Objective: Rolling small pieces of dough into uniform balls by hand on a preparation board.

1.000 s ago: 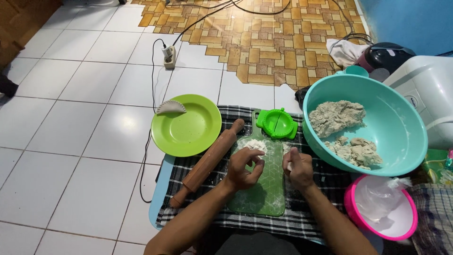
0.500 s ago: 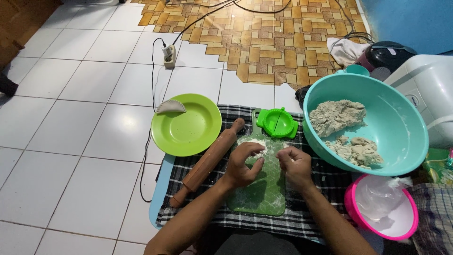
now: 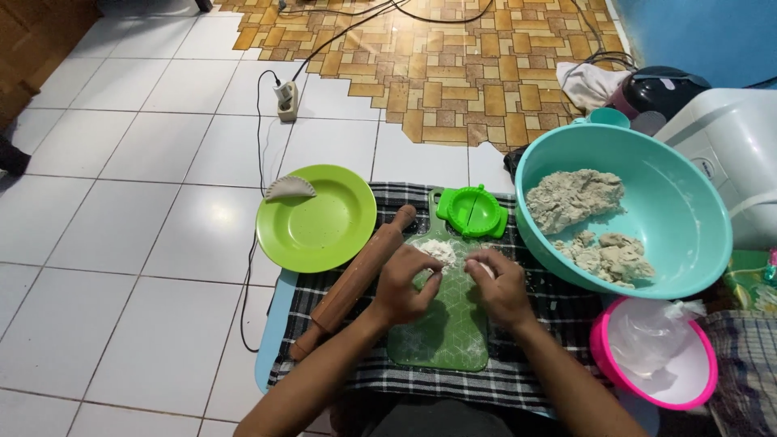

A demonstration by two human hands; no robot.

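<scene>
Both my hands rest over a green cutting board [image 3: 441, 336] on a black-and-white checked cloth [image 3: 558, 311]. My left hand [image 3: 407, 283] curls its fingers beside a floury patch of dough [image 3: 438, 249] on the board. My right hand [image 3: 502, 287] is closed around a small pale piece of dough [image 3: 481, 268]. A green dumpling press [image 3: 472, 212] lies shut at the board's far end. A wooden rolling pin [image 3: 354, 279] lies diagonally just left of my left hand.
A lime green plate [image 3: 324, 222] holds one folded dumpling [image 3: 290, 188] on its rim. A teal bowl [image 3: 672, 214] with lumps of dough [image 3: 575, 198] stands right. A pink bowl [image 3: 615, 368] holds a plastic bag. A power strip [image 3: 286, 99] and cables lie beyond on the tiles.
Both hands have drawn slightly closer together over the board; my right hand has shifted left with the dough piece. Nothing else has moved.
</scene>
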